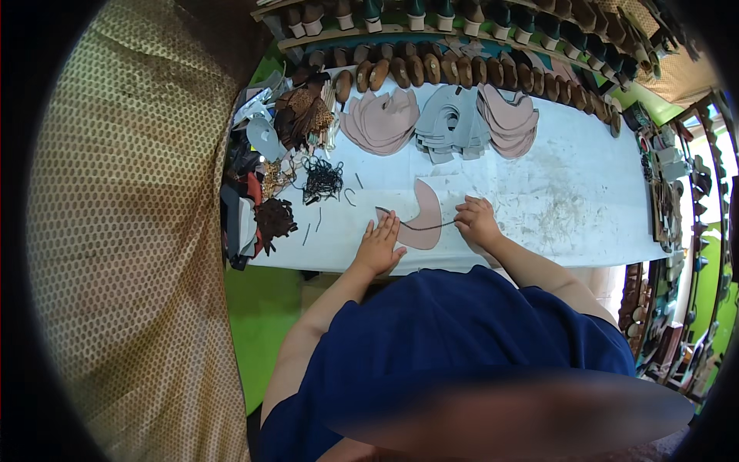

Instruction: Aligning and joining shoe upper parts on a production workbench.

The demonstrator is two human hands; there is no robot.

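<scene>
A pink curved shoe-upper piece lies on the white table in front of me. Across it runs a thin dark strip, along part of the inner curve and then off its right side. My left hand rests flat with fingers stretched over the piece's left arm, pressing on it and on the strip. To the right of the piece, my right hand pinches the strip's loose end between thumb and fingers.
Stacks of pink pieces and grey pieces lie farther back. A tangle of black strips and a brown strip pile are at left, with loose strips nearby. Wooden shoe lasts line the back edge. A patterned curtain hangs left.
</scene>
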